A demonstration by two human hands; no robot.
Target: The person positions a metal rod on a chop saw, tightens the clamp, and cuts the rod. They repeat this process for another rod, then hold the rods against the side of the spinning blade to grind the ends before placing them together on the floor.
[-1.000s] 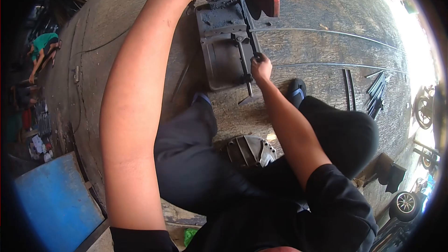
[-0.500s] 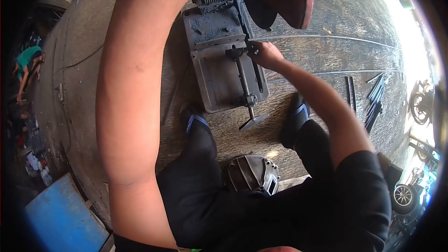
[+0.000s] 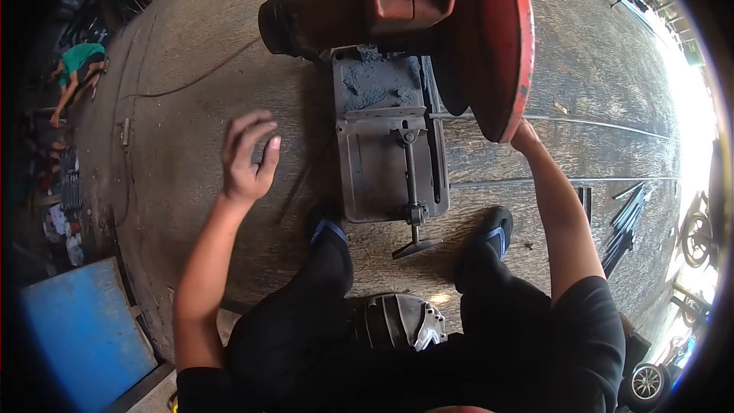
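A cut-off saw with a red blade guard [image 3: 518, 53] and a dark motor [image 3: 321, 15] stands in front of me, its head raised over a grey metal base [image 3: 375, 176]. On the base, a clamp screw [image 3: 410, 172] ends in a flat handle [image 3: 417, 248] near my feet. A thin metal rod [image 3: 581, 120] runs from the clamp out to the right. My left hand [image 3: 252, 157] hovers left of the base, fingers apart and holding nothing. My right hand [image 3: 524, 138] is beside the rod at the guard's lower edge; the guard hides its fingers.
A second rod [image 3: 566, 180] lies nearer me on the floor. Cut dark metal pieces [image 3: 628, 218] lie at right. Between my legs is a welding mask-like object [image 3: 397, 320]. A blue panel [image 3: 92, 329] is at lower left. A person in green [image 3: 80, 57] bends at far left.
My left hand has come down from above the saw to the left of the base. My right hand has moved from the clamp to the right along the rod. The view has shifted.
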